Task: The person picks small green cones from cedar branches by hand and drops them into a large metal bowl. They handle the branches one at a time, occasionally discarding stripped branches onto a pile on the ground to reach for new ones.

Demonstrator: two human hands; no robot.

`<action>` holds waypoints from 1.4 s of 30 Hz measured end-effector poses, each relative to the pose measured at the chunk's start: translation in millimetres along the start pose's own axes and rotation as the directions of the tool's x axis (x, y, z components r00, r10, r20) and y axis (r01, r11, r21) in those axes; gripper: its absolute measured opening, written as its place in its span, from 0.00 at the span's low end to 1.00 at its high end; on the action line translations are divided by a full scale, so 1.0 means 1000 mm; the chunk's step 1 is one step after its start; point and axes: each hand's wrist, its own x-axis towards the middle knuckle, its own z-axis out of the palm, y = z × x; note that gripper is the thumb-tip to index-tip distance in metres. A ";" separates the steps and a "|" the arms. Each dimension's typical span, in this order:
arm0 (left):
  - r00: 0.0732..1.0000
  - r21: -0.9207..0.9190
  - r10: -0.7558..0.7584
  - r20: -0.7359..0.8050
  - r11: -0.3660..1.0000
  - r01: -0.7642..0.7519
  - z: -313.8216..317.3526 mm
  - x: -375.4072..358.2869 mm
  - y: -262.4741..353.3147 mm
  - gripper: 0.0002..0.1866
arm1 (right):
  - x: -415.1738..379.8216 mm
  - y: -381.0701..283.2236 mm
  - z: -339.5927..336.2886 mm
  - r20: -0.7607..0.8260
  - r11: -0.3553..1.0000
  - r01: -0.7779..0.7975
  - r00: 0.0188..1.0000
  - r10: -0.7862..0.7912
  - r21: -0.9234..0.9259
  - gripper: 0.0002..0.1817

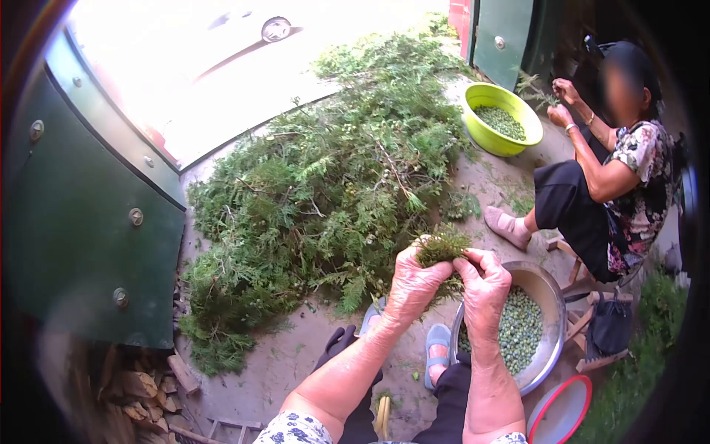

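Forearms came up from the bottom edge, sleeves white with a dark floral print. My left hand (pixel 421 280) had its fingers closed around a green sprig (pixel 444 249), thumb pressed along its lower side. My right hand (pixel 484 287) pinched the same sprig between thumb and bent fingers, just beside the left. The sprig sat between both hands, held up above the floor (pixel 259 392); its tips stuck out over the left fingers (whether a berry was in the pinch, I couldn't tell).

Below, my blue-grey shoes (pixel 438 346) were on the floor, dark trousers above them. A yellow object (pixel 382 416) showed between my legs, too covered to identify. Metal basin (pixel 560 325) at my right, partly hidden by my right hand and forearm, held small round green berries (pixel 521 325). A red-rimmed container (pixel 560 409) leaned near it, and a dark bag (pixel 609 327) was beside a wooden stool frame. Split firewood (pixel 140 392) lay at lower left, near a green metal door (pixel 89 222).

Ahead, a big pile of leafy branches (pixel 333 177) spread across the floor. Beyond, to the right, a lime-green basin (pixel 486 138) held more green berries. Next to that, a seated person (pixel 629 163) in a floral top held another sprig (pixel 536 92) in both hands. Farthest off, a vehicle wheel (pixel 276 29) showed in the glare outside.
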 end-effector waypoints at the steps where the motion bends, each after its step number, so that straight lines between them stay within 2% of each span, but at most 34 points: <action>1: 1.000 0.032 0.022 -0.011 0.999 -0.022 0.000 0.000 -0.004 0.12 | 0.000 -0.001 0.003 -0.047 0.999 -0.034 0.998 0.035 0.022 0.08; 4: 0.999 -0.027 0.016 -0.052 0.999 -0.017 0.005 -0.003 -0.003 0.10 | -0.001 -0.003 0.008 -0.069 1.000 0.011 0.998 -0.012 -0.019 0.08; 7: 0.999 0.006 -0.014 -0.049 1.000 0.014 0.004 -0.004 -0.002 0.09 | -0.001 0.004 0.008 -0.080 0.994 0.076 0.993 -0.083 -0.083 0.08; 9: 0.998 -0.006 -0.014 -0.053 1.000 0.014 0.005 -0.004 -0.001 0.08 | 0.002 0.000 0.004 0.006 0.976 -0.118 0.993 0.119 0.181 0.09; 10: 0.998 -0.017 -0.037 -0.051 0.999 0.036 0.004 -0.003 0.000 0.08 | 0.003 0.001 0.004 -0.001 0.977 -0.114 0.993 0.116 0.181 0.09; 12: 0.997 -0.010 -0.059 -0.058 0.998 0.059 0.001 -0.002 0.000 0.09 | 0.005 0.006 0.004 0.051 0.925 -0.181 0.983 0.174 0.335 0.08; 13: 0.995 -0.027 -0.079 -0.063 0.997 0.078 0.000 -0.003 0.002 0.10 | 0.006 0.005 0.004 0.033 0.927 -0.178 0.984 0.177 0.330 0.08; 15: 0.999 0.115 -0.043 -0.008 0.992 0.043 0.000 -0.005 0.010 0.11 | 0.007 0.000 -0.003 0.116 0.981 -0.153 0.983 0.139 0.121 0.07; 17: 0.982 -0.025 -0.184 -0.049 0.983 0.183 0.004 -0.005 0.010 0.08 | 0.009 -0.008 -0.011 0.179 0.974 -0.202 0.967 0.181 0.106 0.07; 19: 0.971 -0.085 -0.239 -0.021 0.968 0.237 0.006 -0.005 0.011 0.09 | 0.011 0.004 -0.015 0.216 0.806 -0.441 0.897 0.386 0.395 0.08; 21: 0.960 -0.158 -0.280 -0.019 0.949 0.274 0.005 -0.005 0.012 0.11 | 0.013 0.005 -0.019 0.228 0.795 -0.406 0.914 0.337 0.451 0.07; 22: 0.943 -0.168 -0.316 -0.104 0.940 0.296 0.007 -0.006 0.014 0.12 | 0.015 0.004 -0.024 0.280 0.753 -0.441 0.896 0.344 0.489 0.08; 23: 0.939 -0.177 -0.291 -0.186 0.949 0.259 0.007 -0.006 0.009 0.12 | 0.016 0.002 -0.023 0.257 0.633 -0.442 0.894 0.367 0.635 0.06; 25: 0.972 -0.230 -0.214 -0.098 0.955 0.187 0.003 -0.003 0.008 0.12 | 0.019 -0.004 -0.025 0.313 0.548 -0.473 0.877 0.364 0.690 0.06; 27: 0.963 -0.218 -0.238 -0.123 0.954 0.208 0.006 -0.004 0.012 0.12 | 0.018 -0.003 -0.026 0.328 0.567 -0.475 0.879 0.347 0.673 0.07; 29: 0.961 -0.192 -0.260 -0.091 0.952 0.239 0.006 -0.005 0.011 0.12 | 0.017 -0.001 -0.027 0.349 0.721 -0.464 0.881 0.319 0.514 0.09; 31: 0.965 -0.169 -0.249 -0.086 0.958 0.232 0.005 -0.004 0.008 0.12 | 0.015 0.001 -0.028 0.391 0.707 -0.491 0.863 0.318 0.509 0.10; 33: 0.968 -0.146 -0.239 -0.080 0.963 0.225 0.005 -0.005 0.007 0.11 | 0.013 -0.001 -0.025 0.377 0.844 -0.396 0.890 0.256 0.362 0.13; 35: 0.980 -0.091 -0.187 -0.073 0.979 0.180 0.006 -0.006 0.006 0.11 | 0.011 -0.001 -0.021 0.334 0.861 -0.381 0.904 0.269 0.337 0.12; 37: 0.984 -0.085 -0.171 -0.049 0.982 0.166 0.006 -0.006 0.005 0.11 | 0.010 0.007 -0.017 0.222 0.944 -0.195 0.966 0.137 0.266 0.11; 39: 0.988 -0.081 -0.155 -0.023 0.985 0.153 0.006 -0.006 0.002 0.11 | 0.010 0.009 -0.017 0.197 0.946 -0.171 0.973 0.119 0.277 0.09; 41: 0.997 0.026 -0.045 -0.065 0.999 0.047 0.009 -0.006 -0.002 0.11 | 0.009 0.001 -0.017 0.047 0.989 0.145 0.988 -0.144 -0.006 0.06; 42: 0.997 0.025 -0.051 -0.065 0.998 0.053 0.011 -0.005 -0.001 0.11 | 0.009 0.001 -0.018 0.023 0.975 0.217 0.976 -0.216 -0.053 0.06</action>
